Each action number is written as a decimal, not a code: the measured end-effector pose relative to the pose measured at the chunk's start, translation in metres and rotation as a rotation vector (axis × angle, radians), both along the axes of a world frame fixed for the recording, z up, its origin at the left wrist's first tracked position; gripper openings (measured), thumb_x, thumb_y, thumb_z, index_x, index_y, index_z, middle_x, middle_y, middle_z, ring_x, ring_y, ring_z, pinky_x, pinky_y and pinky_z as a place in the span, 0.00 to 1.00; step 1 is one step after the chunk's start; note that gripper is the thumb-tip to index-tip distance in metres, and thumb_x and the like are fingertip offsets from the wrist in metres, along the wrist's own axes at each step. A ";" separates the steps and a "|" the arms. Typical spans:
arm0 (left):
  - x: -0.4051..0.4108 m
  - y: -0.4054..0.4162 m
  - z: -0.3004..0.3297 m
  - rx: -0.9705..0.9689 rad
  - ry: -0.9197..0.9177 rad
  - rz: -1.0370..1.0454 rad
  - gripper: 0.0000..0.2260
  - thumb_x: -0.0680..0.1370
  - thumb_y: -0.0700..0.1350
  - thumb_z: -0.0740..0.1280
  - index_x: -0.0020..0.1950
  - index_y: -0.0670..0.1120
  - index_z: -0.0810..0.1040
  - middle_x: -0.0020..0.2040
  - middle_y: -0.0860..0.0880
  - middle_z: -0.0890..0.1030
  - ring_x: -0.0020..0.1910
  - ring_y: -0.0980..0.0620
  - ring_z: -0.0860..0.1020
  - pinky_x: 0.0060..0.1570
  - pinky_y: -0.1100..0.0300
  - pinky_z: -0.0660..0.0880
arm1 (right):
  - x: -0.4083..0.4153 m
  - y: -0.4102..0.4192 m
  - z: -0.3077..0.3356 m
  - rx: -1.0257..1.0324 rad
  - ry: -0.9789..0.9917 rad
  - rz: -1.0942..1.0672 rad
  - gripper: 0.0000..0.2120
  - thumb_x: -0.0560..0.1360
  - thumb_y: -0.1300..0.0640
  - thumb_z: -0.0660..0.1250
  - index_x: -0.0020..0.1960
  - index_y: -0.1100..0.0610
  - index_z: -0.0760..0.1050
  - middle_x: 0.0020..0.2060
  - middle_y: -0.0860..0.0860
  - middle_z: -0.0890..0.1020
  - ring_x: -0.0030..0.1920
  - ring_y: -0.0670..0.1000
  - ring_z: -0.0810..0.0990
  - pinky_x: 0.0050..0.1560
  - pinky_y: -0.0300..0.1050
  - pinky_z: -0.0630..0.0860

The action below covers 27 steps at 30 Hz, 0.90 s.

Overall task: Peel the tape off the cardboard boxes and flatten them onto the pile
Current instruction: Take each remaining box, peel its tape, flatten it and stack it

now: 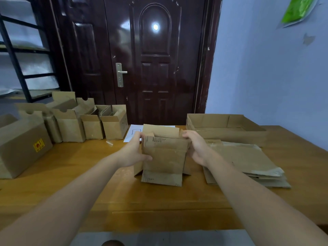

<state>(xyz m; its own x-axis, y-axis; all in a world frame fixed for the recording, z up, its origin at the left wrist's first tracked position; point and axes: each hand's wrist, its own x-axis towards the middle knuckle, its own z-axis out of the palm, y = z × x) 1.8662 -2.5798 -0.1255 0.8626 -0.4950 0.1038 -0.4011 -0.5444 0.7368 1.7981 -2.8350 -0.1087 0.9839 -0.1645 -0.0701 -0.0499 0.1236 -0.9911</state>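
While upright, the box (165,157) sits between both hands (132,153).

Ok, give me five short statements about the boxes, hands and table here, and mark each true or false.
1. Both hands, left hand and right hand, hold the small box. True.
2. The flattened pile lies left of that box. False: it lies to its right.
3. The big box with the yellow sticker stands at the table's left end. True.
4. The door behind the table stands open. False: it is closed.
5. A shallow open box sits behind the pile. True.
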 end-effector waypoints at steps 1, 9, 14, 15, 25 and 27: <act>0.001 0.001 0.001 0.007 -0.008 0.027 0.32 0.71 0.45 0.81 0.64 0.55 0.64 0.65 0.58 0.72 0.69 0.52 0.70 0.56 0.63 0.74 | 0.000 -0.002 -0.001 0.116 -0.004 -0.029 0.15 0.81 0.56 0.63 0.67 0.55 0.71 0.60 0.59 0.79 0.61 0.60 0.79 0.64 0.61 0.76; -0.015 -0.001 -0.001 0.015 -0.088 0.257 0.47 0.62 0.52 0.86 0.70 0.57 0.57 0.66 0.55 0.66 0.66 0.52 0.68 0.64 0.49 0.76 | -0.013 0.005 -0.014 0.125 0.064 -0.054 0.26 0.81 0.36 0.56 0.65 0.53 0.78 0.59 0.56 0.84 0.61 0.56 0.81 0.64 0.57 0.77; -0.016 0.006 -0.006 0.014 -0.149 0.382 0.51 0.60 0.59 0.85 0.71 0.58 0.53 0.68 0.51 0.72 0.61 0.48 0.74 0.55 0.49 0.79 | -0.022 0.002 -0.022 0.208 0.045 0.170 0.33 0.75 0.29 0.52 0.67 0.49 0.76 0.60 0.52 0.84 0.62 0.52 0.82 0.59 0.53 0.78; -0.017 0.006 -0.007 -0.011 -0.155 0.420 0.52 0.60 0.60 0.84 0.72 0.58 0.52 0.69 0.49 0.72 0.62 0.47 0.75 0.56 0.48 0.79 | -0.023 0.000 -0.025 0.203 0.033 0.206 0.35 0.76 0.28 0.50 0.69 0.49 0.74 0.63 0.51 0.83 0.64 0.52 0.81 0.61 0.55 0.78; -0.007 0.019 0.024 -0.304 -0.139 0.355 0.43 0.72 0.51 0.80 0.74 0.52 0.51 0.66 0.44 0.72 0.65 0.43 0.74 0.68 0.42 0.73 | -0.002 0.015 -0.008 -0.212 -0.109 0.033 0.37 0.77 0.60 0.73 0.77 0.41 0.57 0.61 0.51 0.81 0.58 0.51 0.82 0.57 0.57 0.82; -0.007 0.030 0.032 -0.178 -0.039 0.185 0.40 0.72 0.51 0.80 0.73 0.57 0.54 0.67 0.49 0.67 0.66 0.46 0.73 0.67 0.43 0.74 | 0.001 0.011 -0.002 -0.319 -0.165 0.045 0.39 0.79 0.62 0.71 0.79 0.38 0.54 0.64 0.50 0.79 0.61 0.50 0.80 0.60 0.53 0.81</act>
<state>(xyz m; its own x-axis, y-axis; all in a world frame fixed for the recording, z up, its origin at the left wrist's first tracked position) 1.8589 -2.5494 -0.0931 0.9303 -0.3003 0.2105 -0.3371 -0.4743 0.8133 1.7986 -2.8242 -0.1104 0.9843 -0.1090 0.1386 0.1159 -0.1920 -0.9745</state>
